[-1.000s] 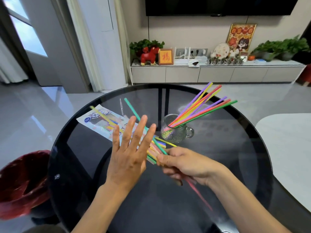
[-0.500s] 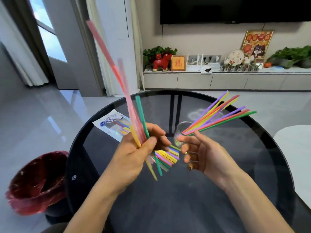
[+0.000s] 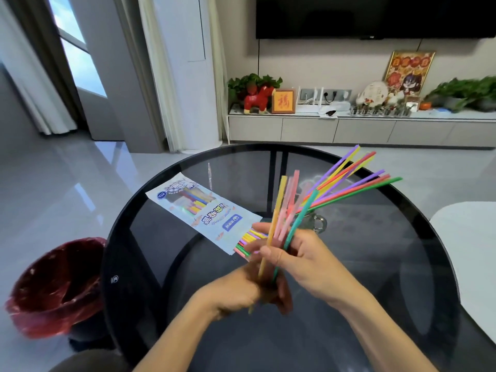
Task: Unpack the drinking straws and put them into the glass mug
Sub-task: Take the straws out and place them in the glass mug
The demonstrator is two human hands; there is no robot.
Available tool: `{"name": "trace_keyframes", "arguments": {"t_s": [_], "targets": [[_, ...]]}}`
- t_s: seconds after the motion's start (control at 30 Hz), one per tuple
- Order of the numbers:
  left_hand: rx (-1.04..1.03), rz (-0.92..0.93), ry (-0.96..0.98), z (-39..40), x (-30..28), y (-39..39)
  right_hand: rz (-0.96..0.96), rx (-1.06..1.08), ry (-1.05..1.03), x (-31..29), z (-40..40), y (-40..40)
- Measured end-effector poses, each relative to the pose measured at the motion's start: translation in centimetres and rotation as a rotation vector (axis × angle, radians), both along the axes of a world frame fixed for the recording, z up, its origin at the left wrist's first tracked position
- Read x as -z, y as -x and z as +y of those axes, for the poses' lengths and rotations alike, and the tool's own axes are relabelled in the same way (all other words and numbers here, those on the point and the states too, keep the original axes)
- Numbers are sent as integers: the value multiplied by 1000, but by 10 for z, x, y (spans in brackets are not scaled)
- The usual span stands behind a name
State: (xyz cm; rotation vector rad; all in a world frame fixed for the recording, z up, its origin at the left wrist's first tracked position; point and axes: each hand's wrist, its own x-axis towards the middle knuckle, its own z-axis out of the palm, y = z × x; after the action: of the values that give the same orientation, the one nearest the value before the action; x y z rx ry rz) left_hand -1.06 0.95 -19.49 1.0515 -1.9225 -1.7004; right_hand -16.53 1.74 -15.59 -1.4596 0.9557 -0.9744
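Right hand (image 3: pixel 303 253) grasps a straw bunch (image 3: pixel 288 210), the blurred left hand (image 3: pixel 241 291) clasping its lower ends, package (image 3: pixel 204 213) left of the grip, mug (image 3: pixel 314 224) hidden just behind.

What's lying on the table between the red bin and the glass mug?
The straw packet, straws spilling from its open end, seen in the head view.

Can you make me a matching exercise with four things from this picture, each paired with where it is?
Things:
1. handful of straws
2. straw packet
3. glass mug
4. red bin

Places:
A. on the floor left of the table
B. flat on the table, straws poking from its open end
C. gripped in the right hand
D. on the table beyond the hands, straws fanning out

Pairs: 1-C, 2-B, 3-D, 4-A
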Motion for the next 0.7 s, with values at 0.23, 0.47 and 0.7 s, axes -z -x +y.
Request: {"name": "trace_keyframes", "arguments": {"t_s": [0.23,0.47,0.7], "targets": [[-283,122,-140,-7,-4,-1,-124,313,-17,-2,-18,8],[-757,176,-94,-19,-3,-14,-601,928,152,-48,-72,47],[-729,153,-60,-17,-5,-5,-176,946,-4,-6,-101,29]]}}
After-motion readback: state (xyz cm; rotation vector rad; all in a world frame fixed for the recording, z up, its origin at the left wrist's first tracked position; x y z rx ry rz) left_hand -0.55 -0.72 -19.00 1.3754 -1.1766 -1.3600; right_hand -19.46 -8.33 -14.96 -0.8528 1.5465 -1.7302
